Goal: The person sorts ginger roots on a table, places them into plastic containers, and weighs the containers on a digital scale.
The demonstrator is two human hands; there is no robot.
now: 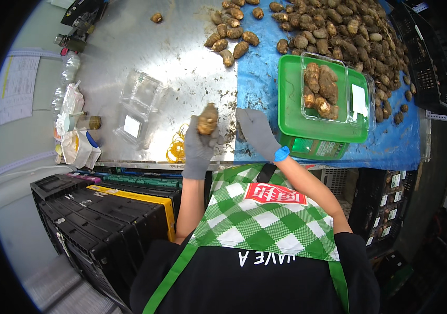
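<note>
My left hand (199,151), in a grey knit glove, grips a brown taro corm (207,119) above the steel tabletop. My right hand (256,129), gloved alike with blue at the wrist, is held over the edge of a blue plastic sheet (260,82). Its fingers are bent and their inner side is hidden, so what they may hold is unclear. To its right is a green scale (284,94) bearing an open clear plastic clamshell (347,84) with several taro corms (327,86) in it. Yellow rubber bands (175,147) lie beside my left hand.
A large taro heap (337,31) covers the back right, with loose corms (241,49) left of it. An empty clamshell (141,92), bottles (88,122) and bags (78,149) are on the left. Black crates (105,219) stand below the table; another crate (423,59) borders the right.
</note>
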